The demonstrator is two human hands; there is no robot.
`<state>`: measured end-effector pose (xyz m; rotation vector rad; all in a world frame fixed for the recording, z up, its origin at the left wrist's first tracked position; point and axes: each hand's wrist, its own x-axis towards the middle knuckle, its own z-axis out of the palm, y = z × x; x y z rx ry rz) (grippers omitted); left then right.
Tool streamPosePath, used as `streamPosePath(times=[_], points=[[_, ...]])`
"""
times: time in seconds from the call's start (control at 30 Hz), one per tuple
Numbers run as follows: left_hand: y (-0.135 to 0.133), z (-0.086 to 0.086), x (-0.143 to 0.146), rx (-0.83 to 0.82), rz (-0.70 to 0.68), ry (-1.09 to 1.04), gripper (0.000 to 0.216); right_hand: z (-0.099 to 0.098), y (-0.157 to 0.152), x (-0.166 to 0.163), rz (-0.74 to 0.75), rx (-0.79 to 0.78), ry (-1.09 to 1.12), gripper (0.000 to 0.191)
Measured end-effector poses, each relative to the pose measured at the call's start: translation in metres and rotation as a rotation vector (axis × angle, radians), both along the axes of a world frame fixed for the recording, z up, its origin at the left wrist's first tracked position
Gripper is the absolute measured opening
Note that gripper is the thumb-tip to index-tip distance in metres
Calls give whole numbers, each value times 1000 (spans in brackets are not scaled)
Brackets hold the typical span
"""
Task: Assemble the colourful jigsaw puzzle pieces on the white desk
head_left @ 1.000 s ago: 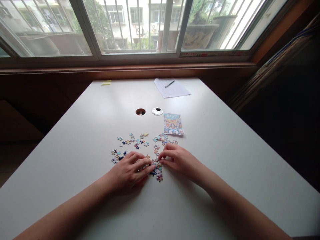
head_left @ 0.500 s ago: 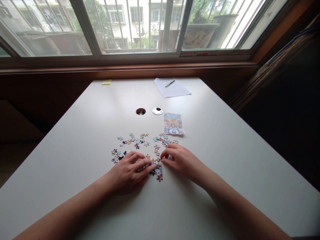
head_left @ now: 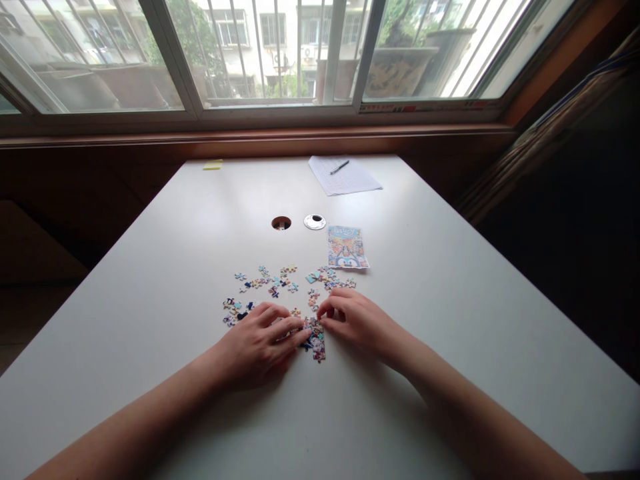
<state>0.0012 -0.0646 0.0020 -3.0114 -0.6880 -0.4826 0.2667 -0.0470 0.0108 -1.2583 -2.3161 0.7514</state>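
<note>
- Daylight enters through a barred window (head_left: 270,53) beyond a white table (head_left: 150,320).
- At the far edge lie paper sheets (head_left: 357,183) with a pen (head_left: 339,167) on top, and a yellow slip (head_left: 213,165) well to their left.
- Nearer, a round metal cover (head_left: 309,224) sits beside a hole (head_left: 281,223) in the tabletop, with a picture card (head_left: 347,248) just to the cover's right.
- Loose puzzle pieces (head_left: 275,292) are scattered between the card and the hands.
- Joined puzzle section (head_left: 319,347) lies flat between both hands.
- Left hand (head_left: 265,337) is palm down, fingertips on the section's left part; its thumb is hidden, so I cannot tell its grip.
- Right hand (head_left: 353,317) has thumb and forefinger narrowly together at the section's upper right corner; whether they pinch a piece, I cannot tell.
</note>
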Motion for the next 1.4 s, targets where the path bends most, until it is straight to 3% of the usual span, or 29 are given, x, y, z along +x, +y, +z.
streamPosePath(times=[0.97,1.4], points=[[0,1,1,-5,-17,-30,45,10,2,1,22,-108,19,11],[0,0,0,-30,-21,-12,47,7,1,2,43,-36,23,14]])
